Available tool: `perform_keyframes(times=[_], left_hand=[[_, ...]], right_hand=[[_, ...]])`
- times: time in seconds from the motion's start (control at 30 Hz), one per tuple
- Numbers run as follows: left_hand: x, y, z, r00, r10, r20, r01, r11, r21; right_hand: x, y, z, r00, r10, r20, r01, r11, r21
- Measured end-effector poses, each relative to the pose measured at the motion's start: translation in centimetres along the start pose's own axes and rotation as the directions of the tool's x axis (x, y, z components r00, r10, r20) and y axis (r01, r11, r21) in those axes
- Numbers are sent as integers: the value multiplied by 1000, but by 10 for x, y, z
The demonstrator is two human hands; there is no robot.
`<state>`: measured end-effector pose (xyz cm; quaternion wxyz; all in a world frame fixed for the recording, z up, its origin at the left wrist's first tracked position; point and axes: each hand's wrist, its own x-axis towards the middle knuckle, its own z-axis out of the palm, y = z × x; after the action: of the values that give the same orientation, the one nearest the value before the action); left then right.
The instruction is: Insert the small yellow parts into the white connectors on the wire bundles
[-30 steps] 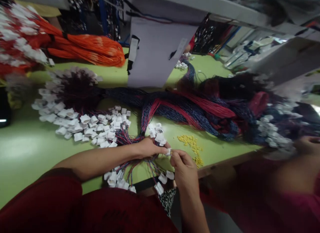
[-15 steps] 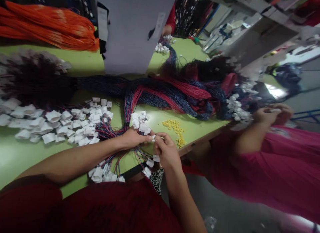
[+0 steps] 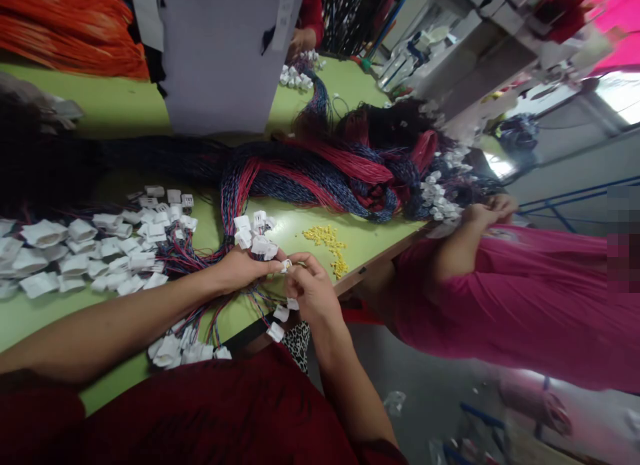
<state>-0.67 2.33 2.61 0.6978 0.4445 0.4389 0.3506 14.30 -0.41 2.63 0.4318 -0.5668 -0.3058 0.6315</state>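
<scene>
My left hand [image 3: 249, 268] is closed on a white connector [image 3: 286, 266], pinched between thumb and finger. Beside it, white connectors [image 3: 257, 235] on the bundled wires stand up behind the hand. My right hand [image 3: 311, 285] is closed at the same connector, fingertips pressed together against it; a tiny yellow spot shows there, too small to make out. Small yellow pieces [image 3: 325, 242] lie scattered on the green table [image 3: 280, 215] beyond my right hand. Loose wires with white connectors [image 3: 275, 332] hang below my hands at the table's edge.
Many white connectors [image 3: 75, 248] lie at the left. A thick bundle of dark blue and red wires [image 3: 310, 178] crosses the table. Orange wires [image 3: 65, 32] lie at the back left, by a grey panel [image 3: 220, 58]. A co-worker in a pink shirt [image 3: 500, 285] works at the right.
The camera view has swung, so most things sit further left and slightly higher. Both hands stay together at the white connector; a yellow spot now shows at it.
</scene>
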Motion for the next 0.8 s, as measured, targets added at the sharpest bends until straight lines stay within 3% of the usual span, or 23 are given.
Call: perform_keyframes(times=[0.13,0.27,0.33,0.4,0.47,0.57,0.7,0.8], left_hand=[[1,-2,0,1000,14,-25,-13,999,37],[0,-2,-1,1000,-18,17,18,1000,-3],[0,-2,-1,998,-52,43,53,998,-24],[0,-3,-2,997,-67,48,69,997,-33],[1,-4,-3,998,-44,38,46,998,-52],[3,-7,-4,1000,-10,17,12,989,-144],[5,-7,-4,993,-106,54,117,953,-279],[4,-6,-4,981,-185,64,196,934,-299]], right_hand=[[2,4,2,999,-32,-34,30,999,-42],[4,1,-3,996,-84,-17,78,966,-249],[5,-2,-6,973,-228,-29,199,900,-387],[6,-4,-8,907,-421,-23,350,783,-515],[5,-3,-10,854,-513,81,453,658,-602],[-1,5,-16,852,-455,259,493,533,-688],[-17,21,-27,866,-323,382,484,348,-803],[-19,26,-33,866,-226,445,498,332,-801]])
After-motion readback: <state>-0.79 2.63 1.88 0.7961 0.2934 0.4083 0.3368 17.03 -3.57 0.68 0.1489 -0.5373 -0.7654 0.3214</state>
